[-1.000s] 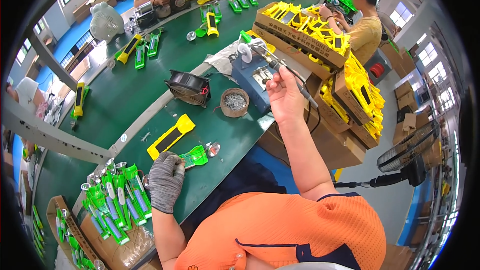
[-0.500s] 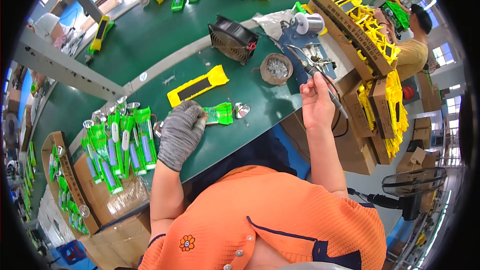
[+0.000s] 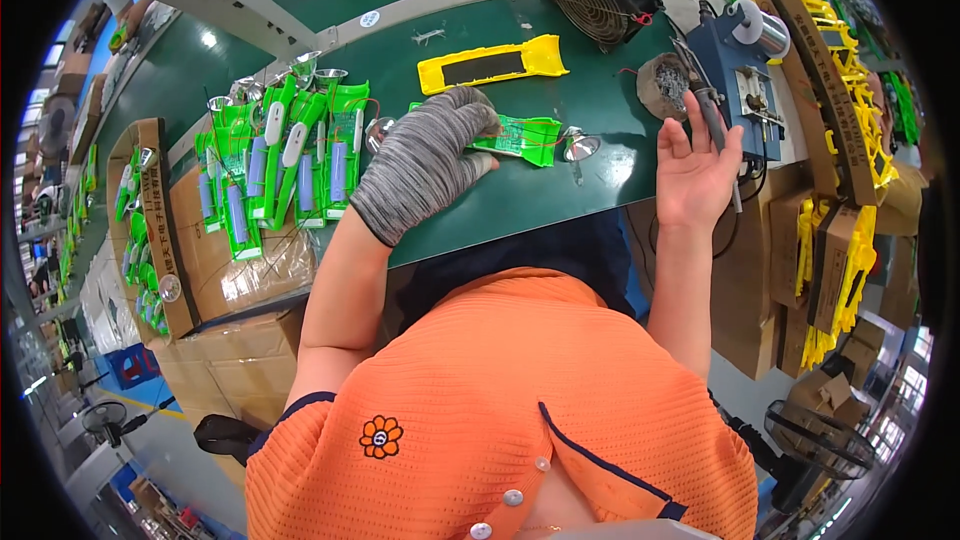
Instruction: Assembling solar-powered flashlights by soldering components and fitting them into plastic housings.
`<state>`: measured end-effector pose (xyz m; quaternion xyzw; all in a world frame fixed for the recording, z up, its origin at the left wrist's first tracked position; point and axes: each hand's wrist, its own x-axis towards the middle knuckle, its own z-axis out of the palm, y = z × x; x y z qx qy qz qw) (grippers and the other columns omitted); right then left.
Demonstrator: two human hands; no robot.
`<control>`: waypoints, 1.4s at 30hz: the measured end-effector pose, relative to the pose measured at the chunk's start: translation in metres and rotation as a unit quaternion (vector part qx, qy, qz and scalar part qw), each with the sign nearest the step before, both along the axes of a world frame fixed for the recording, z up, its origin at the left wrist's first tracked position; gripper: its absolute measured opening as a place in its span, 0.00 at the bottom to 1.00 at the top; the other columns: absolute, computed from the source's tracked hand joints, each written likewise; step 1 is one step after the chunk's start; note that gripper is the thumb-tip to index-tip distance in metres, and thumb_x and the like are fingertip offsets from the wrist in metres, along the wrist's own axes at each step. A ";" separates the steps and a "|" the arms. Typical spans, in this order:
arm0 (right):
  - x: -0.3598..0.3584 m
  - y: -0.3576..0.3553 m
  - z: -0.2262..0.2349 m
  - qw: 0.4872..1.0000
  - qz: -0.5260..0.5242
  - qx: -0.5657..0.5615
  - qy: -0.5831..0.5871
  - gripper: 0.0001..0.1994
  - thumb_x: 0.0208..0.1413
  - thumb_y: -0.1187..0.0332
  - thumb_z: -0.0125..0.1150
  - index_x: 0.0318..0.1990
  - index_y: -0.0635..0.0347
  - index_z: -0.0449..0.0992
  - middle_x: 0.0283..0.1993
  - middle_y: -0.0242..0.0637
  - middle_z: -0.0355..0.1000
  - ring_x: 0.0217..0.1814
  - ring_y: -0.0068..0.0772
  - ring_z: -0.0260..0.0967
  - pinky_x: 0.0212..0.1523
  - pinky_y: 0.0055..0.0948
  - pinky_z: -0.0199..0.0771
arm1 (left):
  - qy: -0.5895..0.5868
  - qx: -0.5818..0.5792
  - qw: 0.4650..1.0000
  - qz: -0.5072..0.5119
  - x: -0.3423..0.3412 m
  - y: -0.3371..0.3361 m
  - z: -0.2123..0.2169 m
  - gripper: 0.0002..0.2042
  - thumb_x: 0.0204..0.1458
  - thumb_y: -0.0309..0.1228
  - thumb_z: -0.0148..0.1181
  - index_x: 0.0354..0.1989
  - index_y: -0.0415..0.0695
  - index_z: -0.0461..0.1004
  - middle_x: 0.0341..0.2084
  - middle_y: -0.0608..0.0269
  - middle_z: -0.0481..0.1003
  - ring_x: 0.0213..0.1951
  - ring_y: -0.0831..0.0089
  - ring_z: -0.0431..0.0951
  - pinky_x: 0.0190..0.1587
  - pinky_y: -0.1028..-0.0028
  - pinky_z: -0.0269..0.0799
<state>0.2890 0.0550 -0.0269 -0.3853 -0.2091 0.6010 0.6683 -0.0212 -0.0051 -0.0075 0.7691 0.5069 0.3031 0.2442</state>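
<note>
Steadying the work appears to be the step in hand: the gloved left hand (image 3: pixel 430 155) lies over the left part of a green casing (image 3: pixel 540 144) on the bench (image 3: pixel 560 192), its thumb and fingers clamped on the piece near the middle. The bare right hand (image 3: pixel 700 165), palm up, has its fingers and thumb closed lightly around a soldering iron (image 3: pixel 711 118), which is raised to the right, well apart from the casing. Bringing the iron to the circuit board (image 3: pixel 500 133) would, I judge, call for swinging its tip round to the left and down while the gloved grip keeps the casing from sliding.

The casing lies near the bench's front edge, open side up, with the board showing inside. Its long axis runs left to right, the right end slightly nearer the person. That broad right end points toward a silver reflector (image 3: pixel 581 146) just beside it; most of the left end is hidden under the glove. Behind it lies a yellow casing (image 3: pixel 490 68), also lengthwise left to right, its flared end to the right. The iron's tip points away from the person and a little left.
</note>
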 end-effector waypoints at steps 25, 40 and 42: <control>-0.007 0.003 -0.029 0.985 -0.070 0.021 0.155 0.15 0.74 0.55 0.53 0.55 0.56 0.71 0.34 0.33 0.77 0.28 0.32 0.74 0.36 0.33 0.77 | 0.032 0.106 0.989 0.099 0.023 -0.006 -0.004 0.16 0.46 0.24 0.74 0.43 0.44 0.77 0.45 0.54 0.79 0.48 0.52 0.80 0.51 0.59 0.76; -0.017 0.011 -0.027 0.974 -0.039 -0.022 0.221 0.16 0.73 0.56 0.53 0.60 0.52 0.69 0.39 0.34 0.79 0.26 0.33 0.72 0.37 0.36 0.75 | 0.002 0.142 0.983 0.116 0.019 -0.024 0.045 0.15 0.48 0.18 0.71 0.45 0.42 0.79 0.45 0.55 0.79 0.48 0.59 0.82 0.52 0.66 0.77; -0.012 0.009 -0.021 0.972 -0.048 -0.023 0.228 0.10 0.72 0.58 0.55 0.52 0.51 0.71 0.39 0.35 0.80 0.26 0.32 0.71 0.36 0.36 0.74 | -0.046 0.134 0.986 0.091 0.023 -0.010 0.067 0.15 0.48 0.23 0.72 0.45 0.43 0.79 0.45 0.54 0.81 0.49 0.53 0.81 0.52 0.62 0.78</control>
